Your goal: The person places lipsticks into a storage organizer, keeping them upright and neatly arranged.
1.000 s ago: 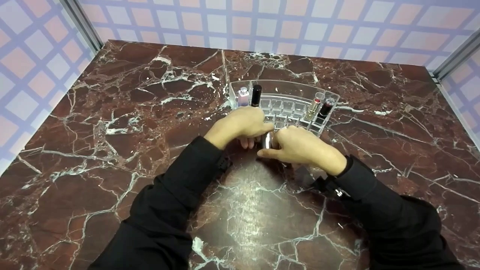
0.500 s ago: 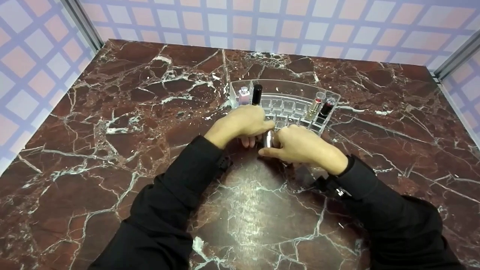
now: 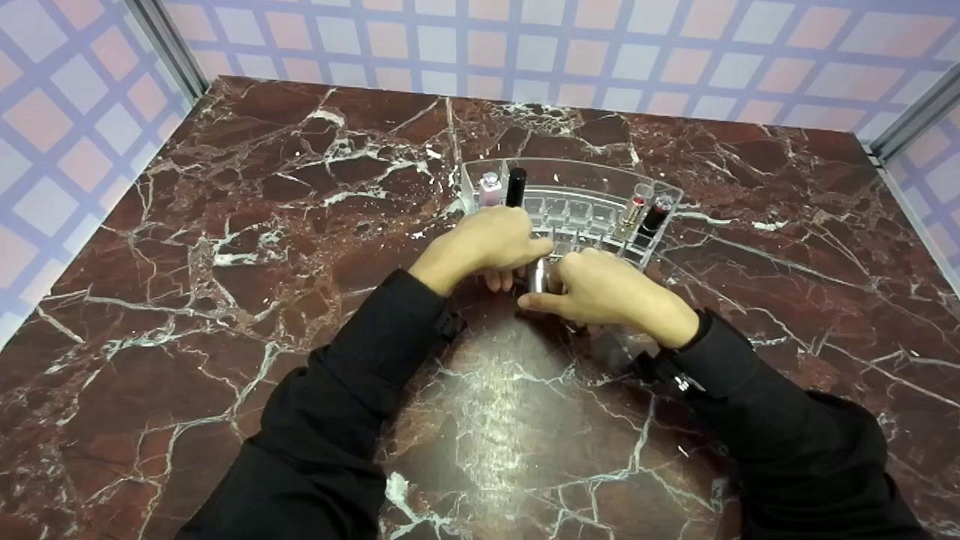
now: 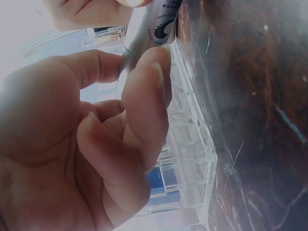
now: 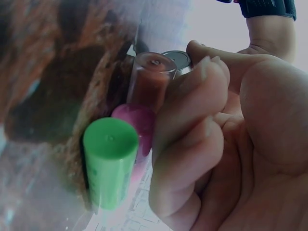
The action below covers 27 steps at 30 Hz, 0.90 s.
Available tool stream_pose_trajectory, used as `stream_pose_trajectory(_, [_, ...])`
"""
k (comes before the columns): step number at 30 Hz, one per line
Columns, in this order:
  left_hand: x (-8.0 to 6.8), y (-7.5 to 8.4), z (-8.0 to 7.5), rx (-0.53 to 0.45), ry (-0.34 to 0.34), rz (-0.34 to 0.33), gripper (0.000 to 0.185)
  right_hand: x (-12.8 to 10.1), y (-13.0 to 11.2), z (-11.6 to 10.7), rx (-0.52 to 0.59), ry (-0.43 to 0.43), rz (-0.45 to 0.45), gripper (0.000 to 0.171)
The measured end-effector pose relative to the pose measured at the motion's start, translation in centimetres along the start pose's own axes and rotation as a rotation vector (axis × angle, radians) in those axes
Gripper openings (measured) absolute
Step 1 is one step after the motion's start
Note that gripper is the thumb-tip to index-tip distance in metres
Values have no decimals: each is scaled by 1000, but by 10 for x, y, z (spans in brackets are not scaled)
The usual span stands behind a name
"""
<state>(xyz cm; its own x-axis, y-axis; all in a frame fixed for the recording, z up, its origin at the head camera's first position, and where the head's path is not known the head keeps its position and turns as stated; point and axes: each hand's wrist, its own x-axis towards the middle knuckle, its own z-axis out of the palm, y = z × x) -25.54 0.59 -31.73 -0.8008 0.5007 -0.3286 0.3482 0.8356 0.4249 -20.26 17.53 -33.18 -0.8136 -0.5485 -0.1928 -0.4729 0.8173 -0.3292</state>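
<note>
Between both hands, in front of the clear organizer [image 3: 577,212], is a silver cosmetic tube [image 3: 538,276] with a black eye-like print, seen in the left wrist view. My left hand [image 3: 487,240] pinches one end between thumb and fingertips. My right hand [image 3: 611,289] holds the other part with thumb and curled fingers; its round end [image 5: 177,59] shows in the right wrist view. Beside the right fingers there are a clear-capped brownish tube [image 5: 151,82], a magenta-capped tube [image 5: 135,118] and a green-capped tube [image 5: 110,149]. The head view hides these three behind the right hand.
The curved organizer holds a pale pink tube [image 3: 490,189] and a black tube [image 3: 516,187] at left. At right stand a gold lipstick [image 3: 631,214] and a dark lipstick [image 3: 655,215]. Checked walls [image 3: 525,45] border the marbled table [image 3: 262,187].
</note>
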Motion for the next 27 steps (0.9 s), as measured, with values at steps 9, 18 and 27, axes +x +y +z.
stream_pose_trajectory(9, [-1,1,-2,2,14,6,43,0,2,-1,15,13,-15,50])
stream_pose_trajectory(18, [-2,1,-4,-29,47,-1,46,-1,4,-5,26,26,-49,46])
stream_pose_trajectory(27, [-5,0,-6,-55,105,37,46,0,6,-8,1,66,-19,47])
